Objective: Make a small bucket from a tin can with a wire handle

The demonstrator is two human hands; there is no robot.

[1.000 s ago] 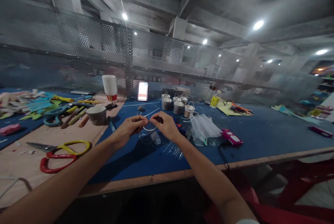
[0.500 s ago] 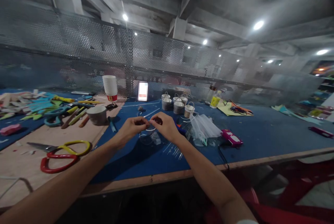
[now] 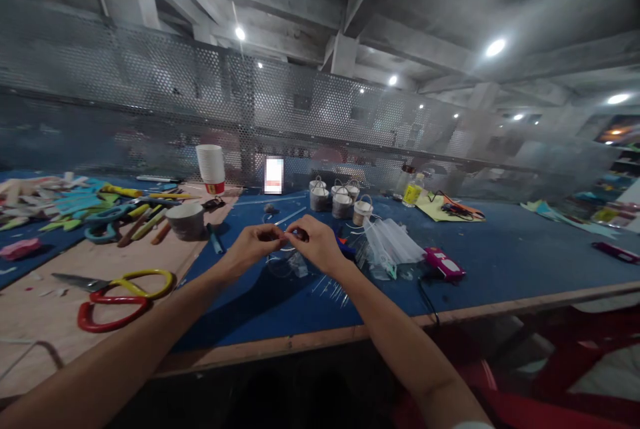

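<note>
My left hand and my right hand meet fingertip to fingertip above the blue mat. Both are pinched closed on something too small to make out. A thin white curved strip shows just beneath the fingertips. On the mat below lies a small piece of clear plastic, and thin clear sticks are spread near my right wrist. Several small grey buckets with looped handles stand behind my right hand.
Red and yellow scissors, a grey bowl and stacked paper cups are on the left. Clear plastic bags, a magenta device and a yellow-labelled bottle are on the right. A perforated metal screen stands behind.
The fingertips of both hands have drawn slightly closer together, and less of the white strip shows beneath them. The objects on the table have not moved.
</note>
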